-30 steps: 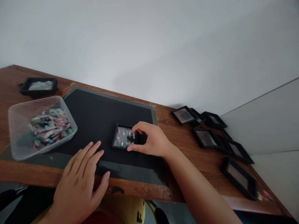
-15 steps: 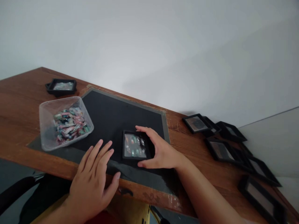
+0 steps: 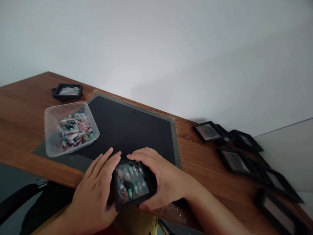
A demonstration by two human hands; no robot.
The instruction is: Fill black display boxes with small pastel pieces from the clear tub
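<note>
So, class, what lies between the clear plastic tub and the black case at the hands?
The head view shows the left hand and part of the black mat between them.

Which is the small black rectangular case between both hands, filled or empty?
Not empty: glossy green and pinkish pieces show inside the case.

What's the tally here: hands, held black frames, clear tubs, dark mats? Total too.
Left hand plus right hand: 2
Held black frame: 1
Clear tub: 1
Dark mat: 1
Total: 5
</note>
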